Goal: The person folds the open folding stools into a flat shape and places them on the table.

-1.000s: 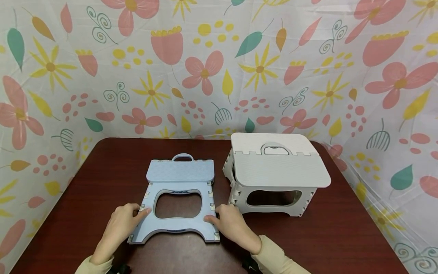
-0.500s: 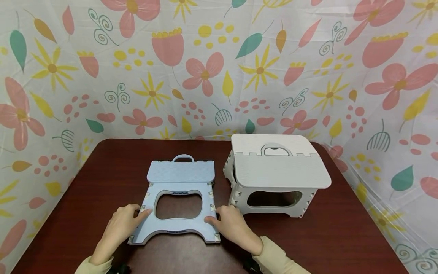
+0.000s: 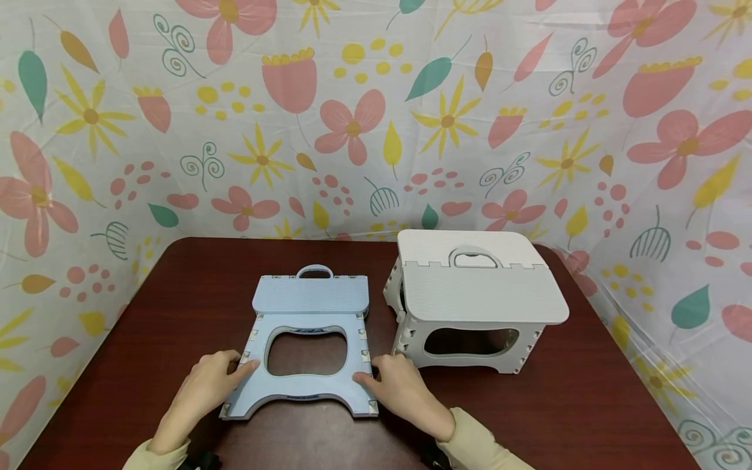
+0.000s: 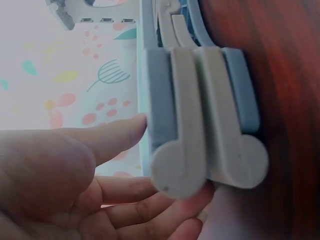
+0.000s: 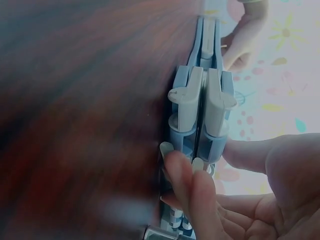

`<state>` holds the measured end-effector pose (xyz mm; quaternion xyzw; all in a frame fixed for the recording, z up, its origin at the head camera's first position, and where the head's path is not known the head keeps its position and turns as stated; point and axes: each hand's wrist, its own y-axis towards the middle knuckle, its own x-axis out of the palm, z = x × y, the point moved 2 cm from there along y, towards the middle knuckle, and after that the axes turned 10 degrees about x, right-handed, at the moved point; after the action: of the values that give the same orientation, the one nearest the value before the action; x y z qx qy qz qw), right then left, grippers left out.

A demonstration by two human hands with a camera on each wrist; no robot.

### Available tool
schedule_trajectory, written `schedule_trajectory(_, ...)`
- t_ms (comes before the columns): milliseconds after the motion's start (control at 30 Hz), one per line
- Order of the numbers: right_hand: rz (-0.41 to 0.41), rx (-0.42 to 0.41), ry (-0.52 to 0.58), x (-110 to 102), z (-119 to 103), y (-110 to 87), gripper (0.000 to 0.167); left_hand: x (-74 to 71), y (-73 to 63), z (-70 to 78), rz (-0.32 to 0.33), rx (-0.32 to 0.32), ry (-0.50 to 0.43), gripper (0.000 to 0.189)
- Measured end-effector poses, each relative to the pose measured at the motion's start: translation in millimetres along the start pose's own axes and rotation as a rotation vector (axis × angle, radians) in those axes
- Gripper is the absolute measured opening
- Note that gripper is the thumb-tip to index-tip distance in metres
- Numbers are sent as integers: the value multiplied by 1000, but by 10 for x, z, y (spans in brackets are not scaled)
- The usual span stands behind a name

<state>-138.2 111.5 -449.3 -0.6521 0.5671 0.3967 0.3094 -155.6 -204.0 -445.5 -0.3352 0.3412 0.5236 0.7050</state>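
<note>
A light blue folding stool (image 3: pixel 311 294) lies folded flat on the table, its handle pointing away from me. My left hand (image 3: pixel 202 385) grips its left side, thumb on the upper face and fingers at the edge. On the opposite side my right hand (image 3: pixel 402 385) holds it likewise, thumb on top. The left wrist view shows the stool's layered edge (image 4: pixel 187 120) with grey hinge parts, and the left fingers (image 4: pixel 145 212) reaching beneath it. In the right wrist view the fingertips (image 5: pixel 202 187) lie along the folded layers. In the head view, most fingers are hidden.
A white folding stool (image 3: pixel 478 294) stands unfolded to the right, close to my right hand. The dark red-brown table (image 3: pixel 176 294) has rounded far corners. Behind it hangs a flower-patterned curtain (image 3: pixel 352 176).
</note>
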Motion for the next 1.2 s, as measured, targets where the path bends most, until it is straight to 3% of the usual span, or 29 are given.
schedule_trajectory(167, 35, -8, -43, -13, -5, -21, 44, -48, -10, 27, -23, -16, 34, 50)
schedule_trajectory(333, 113, -21, -83, -28, -12, -47, 28, -128, -35, 90, 24, -33, 72, 51)
schedule_trajectory(633, 210, -26, -115, -40, -28, -67, 14, -184, -58, 218, 107, 28, 72, 34)
schedule_trajectory(800, 275, -52, -99, -77, -30, -97, 11, -174, -69, 332, 175, 81, 128, 29)
schedule_trajectory(1000, 297, -80, -22, -115, 6, -137, 19, -148, -69, 510, 250, 174, 204, 35)
schedule_trajectory(1200, 299, -99, -8, -135, 45, -172, 35, -81, -53, 617, 222, 212, 205, 41)
